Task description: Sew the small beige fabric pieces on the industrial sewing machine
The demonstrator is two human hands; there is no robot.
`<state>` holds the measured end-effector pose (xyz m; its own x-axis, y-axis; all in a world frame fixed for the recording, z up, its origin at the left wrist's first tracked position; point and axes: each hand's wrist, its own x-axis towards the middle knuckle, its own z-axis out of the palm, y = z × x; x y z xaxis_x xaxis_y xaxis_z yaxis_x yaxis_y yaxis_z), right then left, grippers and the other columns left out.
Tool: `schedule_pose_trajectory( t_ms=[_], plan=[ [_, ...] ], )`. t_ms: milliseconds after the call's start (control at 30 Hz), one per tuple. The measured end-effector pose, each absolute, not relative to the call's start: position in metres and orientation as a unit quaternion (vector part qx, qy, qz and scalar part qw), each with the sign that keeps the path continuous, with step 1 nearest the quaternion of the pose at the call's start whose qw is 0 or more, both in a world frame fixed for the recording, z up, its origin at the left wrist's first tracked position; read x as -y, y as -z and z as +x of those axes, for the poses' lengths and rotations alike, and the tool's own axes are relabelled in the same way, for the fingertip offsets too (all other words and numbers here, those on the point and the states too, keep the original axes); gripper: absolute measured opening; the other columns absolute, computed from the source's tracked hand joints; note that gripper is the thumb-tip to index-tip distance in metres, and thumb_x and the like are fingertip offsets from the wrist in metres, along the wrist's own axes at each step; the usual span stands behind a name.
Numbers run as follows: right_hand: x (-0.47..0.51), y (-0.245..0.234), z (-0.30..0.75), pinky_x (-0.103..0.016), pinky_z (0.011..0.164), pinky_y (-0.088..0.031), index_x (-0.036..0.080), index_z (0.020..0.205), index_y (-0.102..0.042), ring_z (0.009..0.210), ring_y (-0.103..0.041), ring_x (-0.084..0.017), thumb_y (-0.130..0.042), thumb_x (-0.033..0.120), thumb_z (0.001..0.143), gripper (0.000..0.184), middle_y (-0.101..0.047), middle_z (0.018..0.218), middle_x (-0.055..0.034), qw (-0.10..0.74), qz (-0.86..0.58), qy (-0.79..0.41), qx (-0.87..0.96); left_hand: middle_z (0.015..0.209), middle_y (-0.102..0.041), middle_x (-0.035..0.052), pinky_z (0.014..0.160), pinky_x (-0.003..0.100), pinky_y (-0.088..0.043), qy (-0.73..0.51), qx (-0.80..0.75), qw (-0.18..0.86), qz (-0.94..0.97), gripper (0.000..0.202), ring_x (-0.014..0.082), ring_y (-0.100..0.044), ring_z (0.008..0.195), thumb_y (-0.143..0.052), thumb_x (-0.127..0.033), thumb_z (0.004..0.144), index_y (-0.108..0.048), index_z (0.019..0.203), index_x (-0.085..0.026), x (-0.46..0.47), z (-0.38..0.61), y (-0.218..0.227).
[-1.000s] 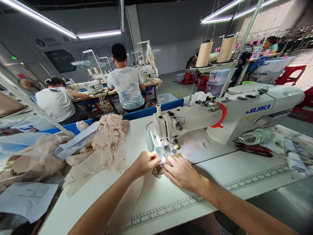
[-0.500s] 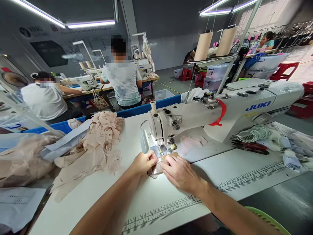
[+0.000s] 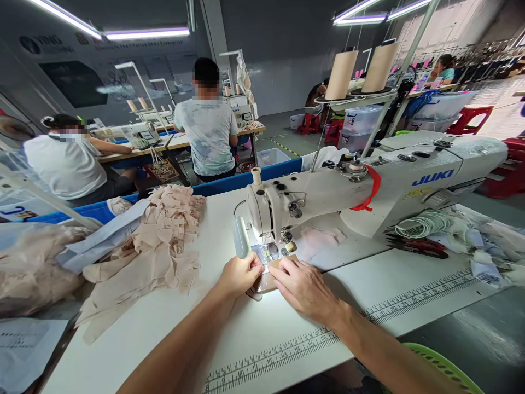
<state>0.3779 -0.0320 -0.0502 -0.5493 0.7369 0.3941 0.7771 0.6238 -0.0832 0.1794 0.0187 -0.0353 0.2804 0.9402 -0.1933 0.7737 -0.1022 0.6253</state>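
In the head view, a small, flat, tan piece with a glossy sheen (image 3: 267,282) lies on the white table with printed ruler marks (image 3: 369,284), just in front of the needle area of the white JUKI sewing machine (image 3: 320,191). The left hand (image 3: 240,274) has thumb and forefinger pressed together at the piece's far left edge; whether anything is caught between them I cannot tell. The right hand (image 3: 301,284) lies palm down, fingers bent and slightly spread, the fingertips resting on the piece.

It looks light and thin, and the sheen suggests a smooth surface that may slip; how stiff it is, I can only guess. Flat pressure near an edge, clear of the needle, seems the safest hold. The heap of soft beige fabric pieces (image 3: 170,230) to the left looks limp and easily creased.

The right hand hides much of the tan piece, its material is hard to make out, glare blurs the needle area, and the green plastic basket (image 3: 438,361) is cut off below
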Motion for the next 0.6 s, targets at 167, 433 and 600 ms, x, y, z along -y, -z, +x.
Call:
schedule_pose_trajectory(
  t_ms=[167,433,600],
  plan=[
    [0.032,0.049,0.373,-0.035,0.068,-0.037,0.021,0.112,-0.067,0.078,-0.052,-0.020,-0.049,0.019,0.098,0.022,-0.062,0.093,-0.0060,0.164,-0.431,0.059,0.886,0.078,-0.069,0.0003,0.066,0.029,-0.042,-0.133,-0.572,0.289,0.756,0.013,0.0190,-0.062,0.073,-0.052,-0.027,0.088,-0.055,0.076,-0.022,-0.018,0.177,0.038],
    [0.032,0.053,0.371,-0.035,0.069,-0.036,0.019,0.094,-0.065,0.079,-0.053,-0.020,-0.050,0.019,0.098,0.015,-0.062,0.095,-0.0054,0.137,-0.440,0.057,0.886,0.097,-0.068,0.0110,0.075,0.037,-0.055,-0.236,-0.345,-0.021,0.908,0.025,0.0244,-0.064,0.088,-0.038,-0.009,0.094,-0.061,0.094,-0.018,0.022,0.178,0.048],
    [0.034,0.054,0.372,-0.034,0.070,-0.038,0.021,0.108,-0.065,0.079,-0.052,-0.019,-0.052,0.020,0.098,0.016,-0.062,0.095,-0.0049,0.154,-0.440,0.055,0.883,0.106,-0.069,0.0158,0.085,0.040,-0.061,-0.262,-0.320,-0.087,0.906,0.030,0.0259,-0.064,0.096,-0.041,-0.007,0.093,-0.058,0.117,-0.008,0.041,0.180,0.060]
  ],
)
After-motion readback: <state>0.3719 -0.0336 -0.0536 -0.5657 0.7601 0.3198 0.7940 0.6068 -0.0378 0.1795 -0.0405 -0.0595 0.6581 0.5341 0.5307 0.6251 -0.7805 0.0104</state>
